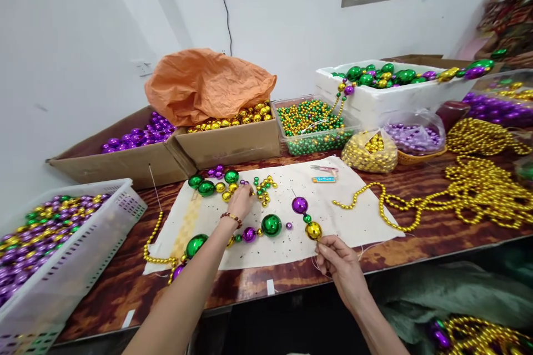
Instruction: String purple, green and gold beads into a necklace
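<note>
The right hand [339, 263] held its thumb and finger narrowly together on the near end of a short strand [307, 218], just below its gold ball [313, 231], with its purple ball [300, 205] farther over the white cloth [353, 216]. The left hand [240, 203] was beside small gold and green beads [266, 197], but I could not tell whether its fingers gripped something. Between both hands lay a big green ball [271, 225].

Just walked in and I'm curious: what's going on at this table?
Someone is working with shiny beads on a white cloth. The right hand is at the near end of a row: a gold ball, a small green bead, a purple ball. The left hand is beside small gold and green beads.
</note>
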Tool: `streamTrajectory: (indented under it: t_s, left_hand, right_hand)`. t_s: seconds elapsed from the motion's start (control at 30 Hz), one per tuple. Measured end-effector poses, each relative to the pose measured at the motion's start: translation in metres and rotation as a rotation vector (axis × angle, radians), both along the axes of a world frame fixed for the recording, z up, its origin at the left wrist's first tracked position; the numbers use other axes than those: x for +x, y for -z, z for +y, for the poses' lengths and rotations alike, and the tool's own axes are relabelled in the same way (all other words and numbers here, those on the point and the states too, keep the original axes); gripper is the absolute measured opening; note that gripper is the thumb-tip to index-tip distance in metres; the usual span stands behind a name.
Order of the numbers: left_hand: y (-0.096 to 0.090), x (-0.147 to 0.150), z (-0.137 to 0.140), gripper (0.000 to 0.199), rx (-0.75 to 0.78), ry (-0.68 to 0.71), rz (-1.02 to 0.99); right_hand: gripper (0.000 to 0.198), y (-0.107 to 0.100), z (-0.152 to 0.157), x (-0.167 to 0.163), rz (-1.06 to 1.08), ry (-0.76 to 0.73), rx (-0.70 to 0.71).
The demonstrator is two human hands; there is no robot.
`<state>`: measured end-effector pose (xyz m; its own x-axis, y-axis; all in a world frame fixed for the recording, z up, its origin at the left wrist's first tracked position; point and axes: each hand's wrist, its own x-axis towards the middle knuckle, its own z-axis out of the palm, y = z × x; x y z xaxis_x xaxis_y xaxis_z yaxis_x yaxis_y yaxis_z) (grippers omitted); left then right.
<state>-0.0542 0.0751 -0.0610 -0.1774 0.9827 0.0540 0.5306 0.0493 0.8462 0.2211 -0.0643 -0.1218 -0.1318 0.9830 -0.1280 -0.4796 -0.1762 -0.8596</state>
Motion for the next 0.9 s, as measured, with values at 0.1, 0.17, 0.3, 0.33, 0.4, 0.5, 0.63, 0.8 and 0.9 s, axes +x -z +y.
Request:
streamTrajectory:
  t_s: [0.1,0.17,0.3,0.33,0.4,0.5,0.63,0.8,0.9]
  left_hand:
    - [-0.013,0.012,-0.013,0.015,-0.01,0.036,-0.158]
    - [-0.024,0.028,-0.027,0.026,-0.033,0.109,-0.327]
    - [-0.044,0.064,-0.056,0.03,-0.132,0.31,-0.959]
    - [-0.048,0.072,-0.061,0.028,-0.153,0.334,-1.072]
    - [-0.052,0.082,-0.068,0.025,-0.171,0.346,-1.172]
    - [-0.053,0.089,-0.073,0.024,-0.171,0.334,-1.242]
    - [-0.051,0.092,-0.074,0.021,-0.158,0.308,-1.27]
    - [-0.049,0.095,-0.075,0.022,-0.16,0.284,-1.263]
    - [-0.047,0.097,-0.074,0.021,-0.159,0.267,-1.257]
  right_hand:
    - [0.014,0.0,-0.001,0.001,-0.038,-0.021,0.022]
    - [0.015,-0.002,-0.003,0.002,-0.082,-0.038,0.036]
    - [0.016,-0.01,-0.009,0.007,-0.164,-0.044,0.055]
    - [0.016,-0.012,-0.01,0.008,-0.177,-0.04,0.062]
    - [0.016,-0.016,-0.014,0.012,-0.195,-0.026,0.077]
    - [0.016,-0.019,-0.02,0.017,-0.209,0.002,0.096]
    - [0.016,-0.018,-0.024,0.02,-0.216,0.028,0.105]
    - [0.017,-0.016,-0.026,0.02,-0.222,0.03,0.107]
    - [0.017,-0.015,-0.026,0.02,-0.221,0.032,0.105]
